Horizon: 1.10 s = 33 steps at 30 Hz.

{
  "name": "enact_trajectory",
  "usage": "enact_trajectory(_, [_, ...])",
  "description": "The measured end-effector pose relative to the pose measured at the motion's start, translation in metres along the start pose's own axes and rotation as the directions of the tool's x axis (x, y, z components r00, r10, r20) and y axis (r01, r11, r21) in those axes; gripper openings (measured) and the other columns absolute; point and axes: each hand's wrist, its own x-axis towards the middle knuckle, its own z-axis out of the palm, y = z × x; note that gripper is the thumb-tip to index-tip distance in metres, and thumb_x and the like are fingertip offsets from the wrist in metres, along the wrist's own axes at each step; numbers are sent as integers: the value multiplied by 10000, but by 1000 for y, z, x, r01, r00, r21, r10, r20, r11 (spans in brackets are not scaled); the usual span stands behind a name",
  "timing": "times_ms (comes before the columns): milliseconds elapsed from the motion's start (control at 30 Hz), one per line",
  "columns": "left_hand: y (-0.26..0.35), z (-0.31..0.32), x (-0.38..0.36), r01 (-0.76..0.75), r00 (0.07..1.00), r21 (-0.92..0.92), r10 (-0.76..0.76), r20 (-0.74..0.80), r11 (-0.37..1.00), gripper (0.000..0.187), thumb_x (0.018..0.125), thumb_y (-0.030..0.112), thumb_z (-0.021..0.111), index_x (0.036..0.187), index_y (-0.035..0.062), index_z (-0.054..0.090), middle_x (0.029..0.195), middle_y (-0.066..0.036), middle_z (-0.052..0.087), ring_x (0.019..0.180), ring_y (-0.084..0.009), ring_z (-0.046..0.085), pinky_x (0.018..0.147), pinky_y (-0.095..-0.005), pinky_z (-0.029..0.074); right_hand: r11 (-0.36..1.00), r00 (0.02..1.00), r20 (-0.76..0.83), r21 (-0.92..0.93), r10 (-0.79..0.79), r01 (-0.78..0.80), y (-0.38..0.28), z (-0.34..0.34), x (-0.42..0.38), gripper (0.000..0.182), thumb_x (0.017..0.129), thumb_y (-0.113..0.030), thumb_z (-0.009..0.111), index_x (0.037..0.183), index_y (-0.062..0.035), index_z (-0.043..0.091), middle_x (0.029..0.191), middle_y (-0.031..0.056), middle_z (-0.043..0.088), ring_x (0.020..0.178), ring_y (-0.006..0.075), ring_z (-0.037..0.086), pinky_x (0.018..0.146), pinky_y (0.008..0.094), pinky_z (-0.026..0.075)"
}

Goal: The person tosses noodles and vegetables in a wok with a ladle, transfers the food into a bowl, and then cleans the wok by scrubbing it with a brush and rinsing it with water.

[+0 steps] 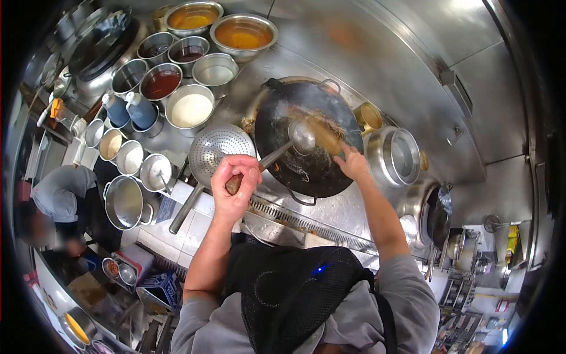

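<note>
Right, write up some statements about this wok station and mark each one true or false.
1. The left hand grips the ladle by its handle. True.
2. The perforated strainer lies in the middle of the wok. False: it is beside the wok, on the left.
3. The right hand holds a blurred tan tool. True.
4. Both bluish bottles are in the wok. False: they stand in metal containers.

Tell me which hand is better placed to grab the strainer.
Probably the left hand: it is nearer the strainer, though it would first have to release the ladle. The right hand is farther off, at the wok.
</note>
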Motion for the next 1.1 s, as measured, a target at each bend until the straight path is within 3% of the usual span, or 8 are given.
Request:
enact_trajectory(167, [-8,-2,8,1,989,-113,-18,-148,994,127,937,-28,589,1057,-4,554,729,-30,588,658,-103,559,648,-268,492,955,954,-244,276,177,-106,-16,4,-5,631,934,-430,620,1478,-190,407,1217,248,603,1094,451,610,917,516,501])
enact_trajectory(233, [-10,0,15,-3,984,-134,-21,-179,991,120,941,-30,574,1055,-4,546,705,-27,564,648,-120,550,654,-294,500,926,949,-216,249,-231,282,-16,16,-5,647,932,-432,625,1490,-208,386,1195,239,610,1088,449,615,909,512,509])
enact_trajectory(300, [-10,3,18,-26,965,-251,-42,-261,968,162,922,-57,527,1075,-1,532,660,-12,463,628,-165,506,671,-342,459,961,966,89,156,-242,227,-15,5,-1,634,933,-424,625,1489,-235,385,1203,231,605,1058,448,630,891,518,519])
enact_trajectory(367, [-2,7,20,43,946,-236,-115,-303,971,159,922,-46,535,1074,0,532,660,-18,464,636,-172,509,677,-342,453,995,988,150,-82,-42,54,-13,-1,8,618,937,-410,621,1487,-255,386,1239,227,594,1028,456,641,873,533,526])
enact_trajectory(567, [-1,14,23,-8,931,-135,-42,-362,991,133,939,-30,536,1068,-1,524,660,-18,462,625,-165,510,655,-334,456,926,914,-331,363,233,-104,-19,30,2,602,961,-429,582,1492,-235,375,1213,268,586,999,504,625,859,560,514])
enact_trajectory(667, [0,17,20,-19,994,-89,9,-110,996,130,937,-42,578,1041,12,524,740,-55,596,666,-122,578,658,-282,507,961,973,39,168,-229,219,-16,35,-9,607,967,-430,565,1503,-245,349,1210,264,591,951,489,649,818,547,537])
enact_trajectory(833, [2,35,6,-203,932,85,165,323,976,164,810,-63,656,942,30,630,769,-63,645,655,-164,608,733,-339,526,986,985,150,-134,-81,102,-12,32,-14,640,985,-416,535,1545,-240,279,1135,250,643,915,474,673,810,549,547])
enact_trajectory(1100, [-5,41,10,-273,817,-17,241,524,962,217,719,-111,630,879,35,647,747,-81,642,644,-227,589,749,-383,503,696,804,592,595,-42,-402,-31,-4,-25,600,975,-408,566,1503,-162,422,1099,243,648,950,406,687,835,483,561])
